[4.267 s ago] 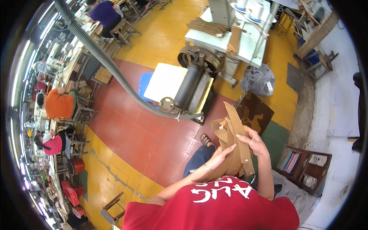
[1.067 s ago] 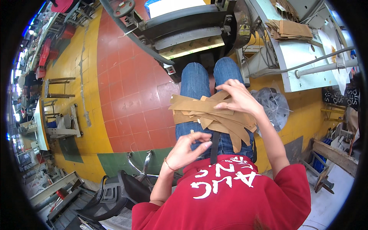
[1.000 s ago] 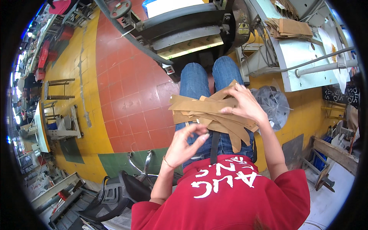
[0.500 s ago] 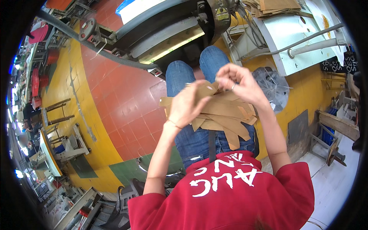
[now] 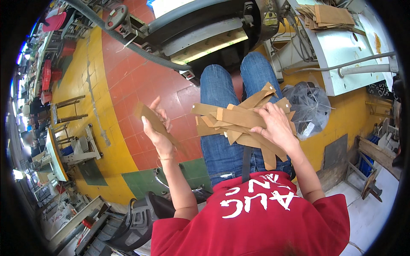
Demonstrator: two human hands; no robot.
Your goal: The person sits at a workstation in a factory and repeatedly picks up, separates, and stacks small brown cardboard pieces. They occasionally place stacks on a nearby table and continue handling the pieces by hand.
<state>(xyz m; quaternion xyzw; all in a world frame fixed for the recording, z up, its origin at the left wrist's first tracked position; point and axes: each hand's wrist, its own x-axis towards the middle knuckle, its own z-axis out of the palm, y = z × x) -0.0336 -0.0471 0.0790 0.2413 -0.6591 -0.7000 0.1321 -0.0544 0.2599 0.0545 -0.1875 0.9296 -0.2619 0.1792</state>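
Note:
Out to the left, over the red floor, my left hand (image 5: 160, 137) is closed on a flat tan strip (image 5: 149, 117), gripped between thumb and fingers. Across my thighs lies a loose pile of tan strips (image 5: 239, 117), crossing one another at many angles; some carry a small white mark near an end. They look like leather or card; I cannot tell which. On the right side of that pile rests my right hand (image 5: 279, 130), its fingers bent and its thumb pressed against the strips beneath it. Its palm hides part of them.
Ahead of my knees stands a dark machine (image 5: 209, 40) with a grey hose (image 5: 132, 45) and a handwheel (image 5: 117, 17). To the right are a pale table (image 5: 346, 77) bearing a stack of brown pieces (image 5: 329, 17) and a clear plastic bag (image 5: 307, 106) on the floor.
My left hand has moved from the pile out to the left with a strip in it. My right hand has come down onto the strips. The view has shifted slightly.

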